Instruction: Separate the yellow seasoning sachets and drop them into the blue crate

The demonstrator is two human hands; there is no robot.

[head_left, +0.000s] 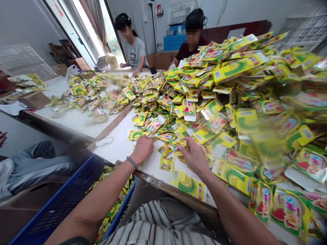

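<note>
Item one, my left hand [143, 148]: palm down over the white table top [150, 172], fingers curled narrow, a beaded bracelet [132, 162] at the wrist, nothing visibly held. Item two, my right hand [194, 154]: fingers [184, 150] bunched narrow on a small cluster of yellow foil sachets [181, 147]; whether they grip them, I cannot tell. Between the hands lies one loose sachet [167, 163]. Nearer me, a large yellow card-backed packet [188, 184] sits by the table's wooden edge [178, 195]. To the right and far, a tall heap of yellow packets [242, 85] spills across the table. Near left, below the table, a blue plastic crate [63, 200] holds more sachets. Far left, a second table [71, 119] bears a scattered layer of foil sachets [94, 92]. At the far end are two co-workers: one in a grey T-shirt [134, 52], one in a maroon shirt [190, 51]. Near left, a seated person's grey-trousered leg [30, 163].
</note>
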